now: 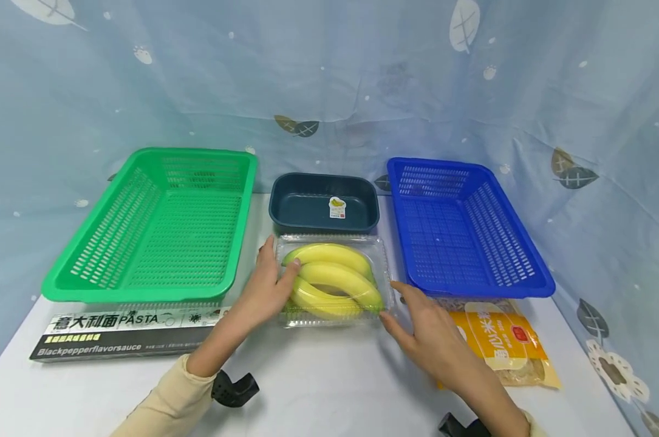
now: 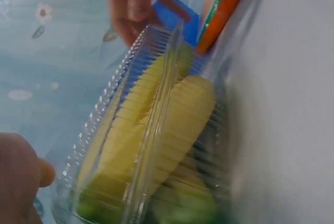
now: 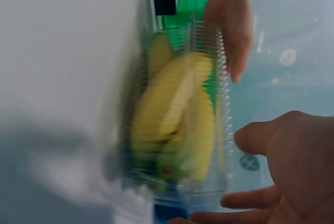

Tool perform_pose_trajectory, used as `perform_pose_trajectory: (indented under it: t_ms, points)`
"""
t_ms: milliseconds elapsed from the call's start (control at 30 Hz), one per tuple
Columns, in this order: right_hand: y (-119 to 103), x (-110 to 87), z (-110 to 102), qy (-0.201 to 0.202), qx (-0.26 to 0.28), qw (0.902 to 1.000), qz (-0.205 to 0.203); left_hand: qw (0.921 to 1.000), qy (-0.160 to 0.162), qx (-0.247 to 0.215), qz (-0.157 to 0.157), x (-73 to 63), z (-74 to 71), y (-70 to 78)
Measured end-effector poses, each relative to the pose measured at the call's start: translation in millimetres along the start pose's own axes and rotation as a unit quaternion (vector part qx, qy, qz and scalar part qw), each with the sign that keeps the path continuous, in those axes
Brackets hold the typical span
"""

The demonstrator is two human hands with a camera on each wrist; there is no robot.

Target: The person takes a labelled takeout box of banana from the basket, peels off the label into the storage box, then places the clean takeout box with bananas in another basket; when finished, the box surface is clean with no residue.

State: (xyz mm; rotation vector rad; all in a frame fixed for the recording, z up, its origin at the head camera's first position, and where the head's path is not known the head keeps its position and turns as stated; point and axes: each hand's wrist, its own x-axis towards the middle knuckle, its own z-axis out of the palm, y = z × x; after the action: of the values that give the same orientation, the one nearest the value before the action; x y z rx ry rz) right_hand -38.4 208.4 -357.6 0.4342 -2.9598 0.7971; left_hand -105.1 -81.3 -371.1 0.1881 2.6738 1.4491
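A clear plastic clamshell box (image 1: 333, 239) lies lidded on the white table, with several yellow bananas (image 1: 340, 279) inside. My left hand (image 1: 265, 288) is at its left side, fingers straight along that edge and thumb reaching over the lid's corner. On the other side is my right hand (image 1: 430, 331), thumb and fingers spread by the box's right edge. In the right wrist view, the right thumb (image 3: 255, 138) stands away from the lid, and the other fingers extend near the box's end. The left wrist view shows the lid's ribbed rim between both hands.
A green basket (image 1: 236, 243) stands at back left, a blue basket (image 1: 406, 243) at back right. Between them sits a dark teal tray (image 1: 324, 229). A pasta box (image 1: 127, 332) lies front left, an orange-and-clear food packet (image 1: 504, 340) front right. A patterned curtain (image 1: 329, 73) hangs behind.
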Motion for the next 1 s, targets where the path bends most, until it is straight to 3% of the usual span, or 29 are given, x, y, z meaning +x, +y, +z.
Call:
perform_pose_trajectory:
  t_ms: [233,467,867,1000]
  points:
    - [12,1.9,14,-0.041,0.143,0.9873,0.056,0.9954,-0.007,-0.079,-0.054,5.5,0.1,-11.0]
    - [17,1.3,30,-0.037,0.294,0.9492,0.106,0.9882,-0.006,-0.133,-0.077,8.5,0.4,-14.6]
    - [2,-11.4,28,0.022,0.334,0.9373,0.095,0.9923,0.008,-0.111,-0.054,-9.0,-3.4,-8.7]
    - [-4,-17.6,23,0.045,0.313,0.9441,0.092,0.992,0.025,-0.117,-0.04,-15.8,-2.5,-4.5]
